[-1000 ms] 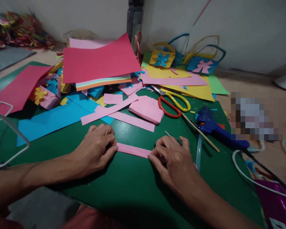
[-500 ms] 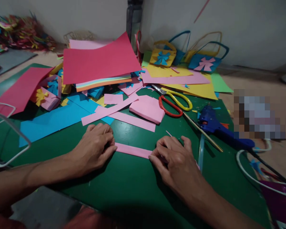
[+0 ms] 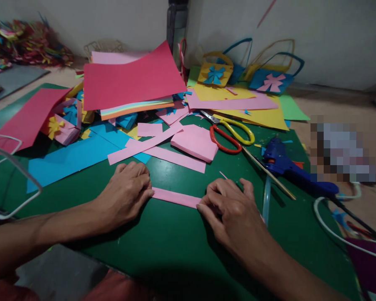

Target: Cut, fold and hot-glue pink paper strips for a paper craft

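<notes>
A narrow pink paper strip (image 3: 175, 197) stretches between my two hands, low over the green table (image 3: 163, 246). My left hand (image 3: 128, 190) pinches its left end between thumb and fingers. At the other end, my right hand (image 3: 230, 205) grips the strip, its little finger raised; the ends are hidden under my fingers. Just beyond lie two crossed pink paper strips (image 3: 172, 158) and a folded pink paper piece (image 3: 196, 144). Scissors (image 3: 228, 133) with one red and one yellow handle rest to the right of that piece.
A blue glue gun (image 3: 288, 165) with a clear glue stick lies at right beside a thin wooden stick (image 3: 269, 173). Stacked coloured sheets (image 3: 131, 79) stand behind. Small paper bags (image 3: 215, 71) with bows are at the back. White cables (image 3: 319, 221) curve at both sides.
Both hands keep their hold on the strip with hardly any movement. The whole view has shifted very slightly.
</notes>
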{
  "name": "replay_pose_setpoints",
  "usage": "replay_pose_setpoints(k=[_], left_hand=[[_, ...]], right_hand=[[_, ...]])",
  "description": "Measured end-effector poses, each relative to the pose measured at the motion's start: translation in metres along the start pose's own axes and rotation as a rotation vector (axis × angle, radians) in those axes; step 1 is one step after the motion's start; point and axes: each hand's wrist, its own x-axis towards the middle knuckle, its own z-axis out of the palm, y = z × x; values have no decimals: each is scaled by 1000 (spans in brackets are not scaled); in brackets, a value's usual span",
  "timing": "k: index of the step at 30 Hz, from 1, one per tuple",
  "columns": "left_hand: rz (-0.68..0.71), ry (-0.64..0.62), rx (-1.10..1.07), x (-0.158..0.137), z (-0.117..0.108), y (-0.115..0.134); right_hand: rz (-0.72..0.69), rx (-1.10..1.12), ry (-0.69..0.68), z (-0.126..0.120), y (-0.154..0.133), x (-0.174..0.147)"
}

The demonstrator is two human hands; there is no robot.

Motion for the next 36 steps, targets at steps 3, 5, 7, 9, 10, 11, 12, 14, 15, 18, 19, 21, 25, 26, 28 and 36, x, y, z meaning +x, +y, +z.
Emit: replay_pose_setpoints(k=[3,5,7,9,10,11,12,14,15,18,19,21,25,26,28,36], left_hand=[[4,10,5,1,0,0],[7,18,3,1,0,0],[15,25,2,1,0,1],[16,23,9,1,0,1],[14,21,11,1,1,2],[9,24,14,1,1,1],[5,30,18,0,2,1],[30,44,45,0,4,0],[60,48,78,0,5,-1],[183,33,229,1,5,-1],[224,21,279,2,4,0],[297,-3,355,5,1,4],[424,-71,431,12,-4,13],[447,-86,442,13,-5,14],[473,-103,450,15,-5,16],[427,-55,362,11,-5,4]], right_hand=[[9,5,-9,-1,0,0],[15,10,-12,-1,-1,0],[18,10,-9,-1,-1,0],[19,7,-10,-1,-1,0],[20,11,-17,-1,0,0],[24,20,-26,-1,0,0],[31,32,-39,-1,0,1],[51,56,-57,-1,0,1],[60,63,-58,-1,0,1],[58,68,-54,-2,0,0],[52,67,-50,-2,0,0],[48,64,-45,-2,-1,0],[68,50,-52,-2,-3,0],[74,47,-59,-2,-3,0],[80,39,-71,-2,-3,0],[43,23,-63,-3,-1,0]])
